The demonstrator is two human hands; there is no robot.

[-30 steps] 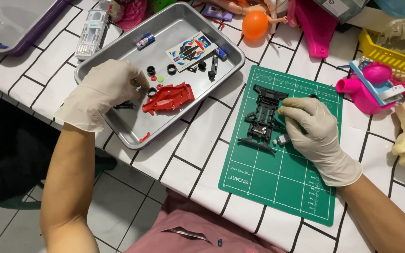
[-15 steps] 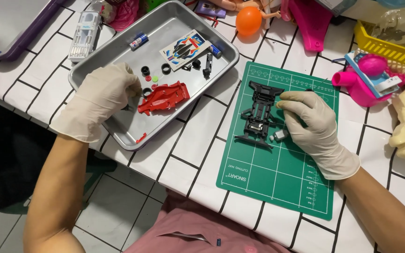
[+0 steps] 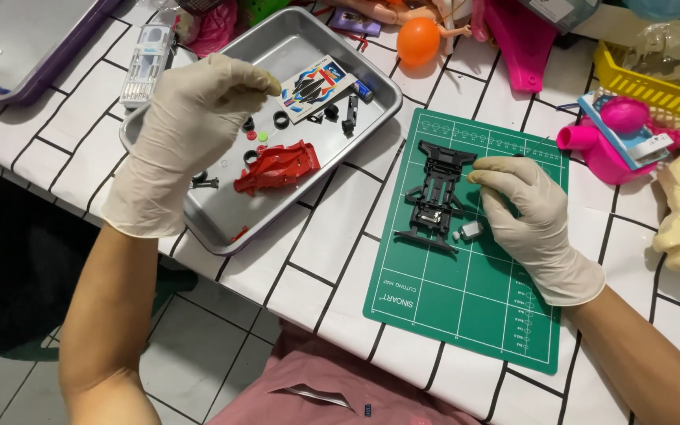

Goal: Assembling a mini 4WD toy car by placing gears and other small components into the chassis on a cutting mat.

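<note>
Gloved right hand (image 3: pixel 533 224) rests on the green cutting mat (image 3: pixel 466 315), fingertips pressing the black plastic toy-car chassis (image 3: pixel 435 195) flat so it can't slide; a small silver motor (image 3: pixel 468 230) lies just beside it. Gloved left hand (image 3: pixel 186 138) hovers over the shallow metal tray (image 3: pixel 308 43), fingers pinched, though I cannot tell on what. The red car body shell (image 3: pixel 277 167) and loose black rings sit corralled in that tray.

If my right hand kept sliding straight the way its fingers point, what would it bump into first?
Most likely the black toy car chassis on the green cutting mat: the right hand points left, its fingertips already at the chassis's edge.
</note>
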